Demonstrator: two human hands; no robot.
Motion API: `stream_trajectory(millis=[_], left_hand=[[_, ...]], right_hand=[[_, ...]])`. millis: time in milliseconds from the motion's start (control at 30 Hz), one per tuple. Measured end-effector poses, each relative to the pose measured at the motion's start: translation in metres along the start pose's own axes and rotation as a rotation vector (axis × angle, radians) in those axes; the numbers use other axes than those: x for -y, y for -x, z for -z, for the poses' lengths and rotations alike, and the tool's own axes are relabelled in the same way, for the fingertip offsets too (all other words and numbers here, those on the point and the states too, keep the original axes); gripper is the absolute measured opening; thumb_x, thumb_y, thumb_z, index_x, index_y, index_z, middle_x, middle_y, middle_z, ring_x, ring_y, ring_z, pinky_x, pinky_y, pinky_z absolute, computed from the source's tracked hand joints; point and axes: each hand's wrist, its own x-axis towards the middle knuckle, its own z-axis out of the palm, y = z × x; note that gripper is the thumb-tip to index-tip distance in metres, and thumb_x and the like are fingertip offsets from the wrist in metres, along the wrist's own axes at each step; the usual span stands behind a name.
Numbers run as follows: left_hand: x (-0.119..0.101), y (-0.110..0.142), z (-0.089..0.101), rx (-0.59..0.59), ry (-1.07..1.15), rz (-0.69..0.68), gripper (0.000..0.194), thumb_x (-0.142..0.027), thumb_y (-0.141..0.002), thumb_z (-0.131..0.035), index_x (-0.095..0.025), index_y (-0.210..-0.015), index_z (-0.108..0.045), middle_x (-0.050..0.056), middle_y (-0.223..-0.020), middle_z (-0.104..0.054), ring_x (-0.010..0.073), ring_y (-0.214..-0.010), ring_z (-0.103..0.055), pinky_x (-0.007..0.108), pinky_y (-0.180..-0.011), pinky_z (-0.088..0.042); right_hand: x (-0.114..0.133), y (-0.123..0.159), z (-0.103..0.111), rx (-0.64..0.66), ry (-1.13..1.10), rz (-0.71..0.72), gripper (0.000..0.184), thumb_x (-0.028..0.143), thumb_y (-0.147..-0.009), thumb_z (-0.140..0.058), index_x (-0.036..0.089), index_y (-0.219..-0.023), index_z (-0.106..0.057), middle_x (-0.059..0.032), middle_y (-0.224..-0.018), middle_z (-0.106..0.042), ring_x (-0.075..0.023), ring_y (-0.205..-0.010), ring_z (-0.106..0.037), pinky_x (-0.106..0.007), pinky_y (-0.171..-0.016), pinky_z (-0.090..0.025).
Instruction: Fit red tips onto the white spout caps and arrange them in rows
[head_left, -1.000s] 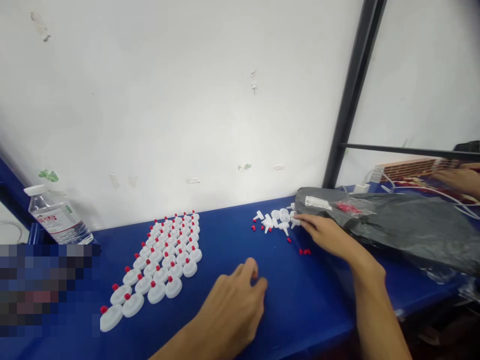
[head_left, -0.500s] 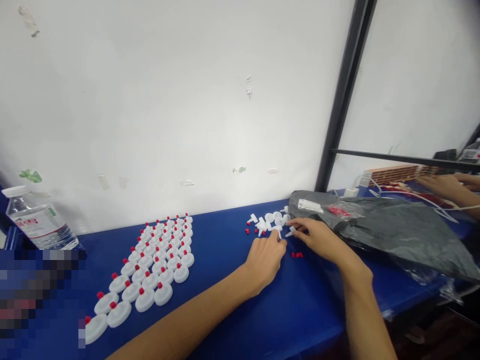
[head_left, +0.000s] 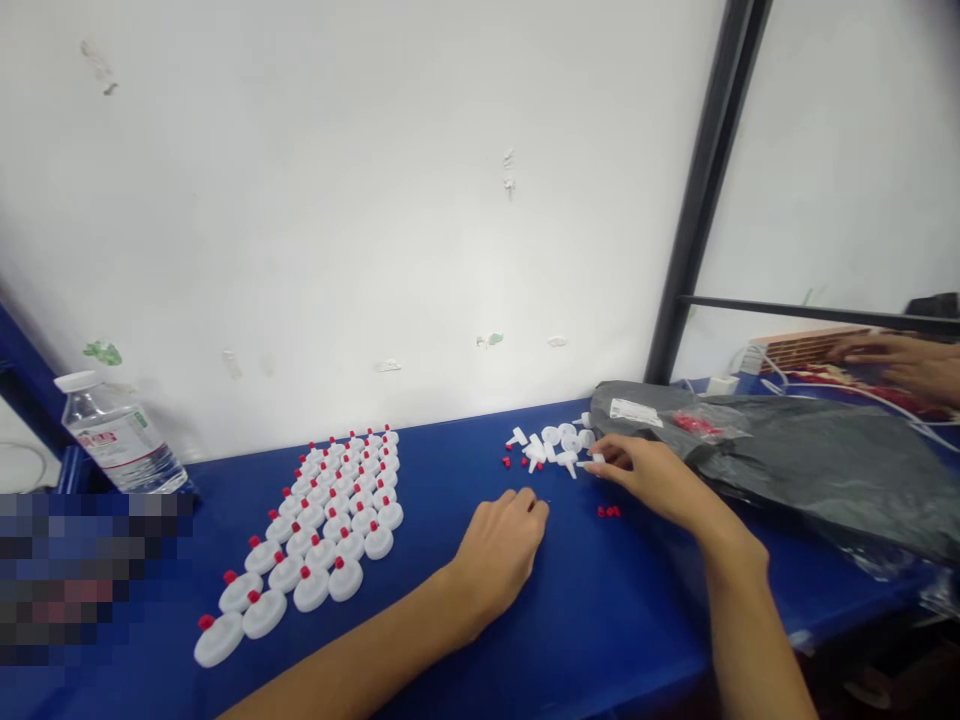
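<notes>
My right hand [head_left: 645, 475] has thumb and fingertips closed on a white nozzle cap [head_left: 595, 461] at the right side of a loose pile of white nozzle caps [head_left: 551, 440]. Among the pile lie small red tips [head_left: 506, 462]. My left hand [head_left: 501, 550] rests on the blue table just in front of the pile, its fingers curled; whatever they may hold is hidden. Farther left stand rows of white round caps [head_left: 345, 545] topped with red tips. A few red tips [head_left: 609, 511] sit apart, below my right hand.
A water bottle [head_left: 124, 440] stands at the left by the wall. A grey plastic bag [head_left: 795, 450] with a clear packet of red pieces [head_left: 697, 425] covers the right side of the table. Behind it rises a black post [head_left: 701, 190]; another person's hand [head_left: 892, 352] shows beyond.
My left hand has drawn back from the pile toward me and its fingers have curled. My right hand stays at the pile's right side. The view has shifted slightly.
</notes>
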Motion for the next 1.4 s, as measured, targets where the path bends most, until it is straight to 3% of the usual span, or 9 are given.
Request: stream_trajectory(millis=[167,267,400,533,667,1100,1267,1400], left_hand=[[0.024,0.051,0.006,0.027,0.011,0.027,0.023,-0.015,-0.101,-0.044,-0.02,-0.109,-0.065,0.005,-0.103,-0.069,0.0247,-0.093,-0.067,0.032,-0.064,-0.053],[0.04,0.068,0.01,-0.064,0.179,0.089,0.033,-0.014,-0.1,-0.044,-0.022,-0.125,-0.064,0.007,-0.112,-0.068,0.0209,-0.087,-0.068,0.031,-0.067,-0.053],[0.048,0.069,0.02,-0.257,0.658,0.249,0.023,-0.025,-0.099,-0.053,-0.023,-0.106,-0.075,0.004,-0.098,-0.073,0.0175,-0.083,-0.069,0.027,-0.071,-0.053],[0.047,0.063,0.027,-0.277,1.096,0.498,0.027,-0.042,-0.092,-0.062,-0.02,-0.1,-0.075,0.005,-0.082,-0.074,0.02,-0.071,-0.072,0.021,-0.042,-0.042],[0.049,0.061,0.025,-0.354,1.317,0.549,0.033,-0.045,-0.087,-0.067,-0.015,-0.099,-0.073,0.01,-0.089,-0.076,0.0246,-0.076,-0.076,0.017,-0.035,-0.034],[0.043,0.062,0.027,-0.409,1.385,0.544,0.039,-0.046,-0.087,-0.068,-0.012,-0.103,-0.073,0.011,-0.079,-0.076,0.0238,-0.064,-0.075,0.017,-0.035,-0.032],[0.045,0.061,0.031,-0.444,1.35,0.56,0.04,-0.047,-0.087,-0.067,-0.012,-0.105,-0.074,0.013,-0.093,-0.078,0.0202,-0.06,-0.073,0.018,-0.034,-0.031],[0.044,0.063,0.031,-0.429,1.311,0.535,0.034,-0.044,-0.089,-0.066,-0.015,-0.103,-0.076,0.01,-0.093,-0.079,0.0179,-0.059,-0.072,0.019,-0.038,-0.037]], right_hand=[[0.009,0.002,0.001,-0.003,-0.121,0.046,0.031,0.047,-0.087,-0.064,0.023,-0.105,-0.071,-0.0078,-0.104,-0.077,-0.0265,-0.095,-0.071,-0.035,-0.085,-0.052],[0.021,0.004,0.001,0.017,-0.161,0.058,0.033,0.05,-0.089,-0.063,0.024,-0.107,-0.071,-0.0063,-0.106,-0.077,-0.0257,-0.095,-0.071,-0.035,-0.086,-0.053],[0.049,0.008,-0.001,0.036,-0.18,0.089,0.036,0.053,-0.089,-0.063,0.025,-0.111,-0.072,-0.0052,-0.111,-0.075,-0.0248,-0.095,-0.07,-0.035,-0.084,-0.053],[0.088,0.014,-0.008,0.116,-0.231,0.172,0.039,0.057,-0.088,-0.066,0.029,-0.114,-0.075,-0.003,-0.105,-0.077,-0.0224,-0.086,-0.07,-0.033,-0.079,-0.053],[0.118,0.02,-0.016,0.158,-0.294,0.257,0.034,0.052,-0.086,-0.071,0.031,-0.112,-0.075,-0.0008,-0.102,-0.077,-0.0201,-0.089,-0.069,-0.03,-0.08,-0.052],[0.124,0.021,-0.024,0.157,-0.233,0.277,0.033,0.054,-0.087,-0.07,0.03,-0.109,-0.077,-0.001,-0.092,-0.077,-0.0206,-0.086,-0.068,-0.031,-0.078,-0.05],[0.127,0.022,-0.02,0.143,-0.271,0.269,0.036,0.054,-0.089,-0.067,0.028,-0.111,-0.077,-0.0028,-0.093,-0.077,-0.0207,-0.082,-0.069,-0.031,-0.076,-0.052],[0.128,0.021,-0.021,0.138,-0.261,0.267,0.036,0.053,-0.088,-0.068,0.027,-0.11,-0.078,-0.0034,-0.091,-0.078,-0.0211,-0.081,-0.069,-0.031,-0.075,-0.052]])
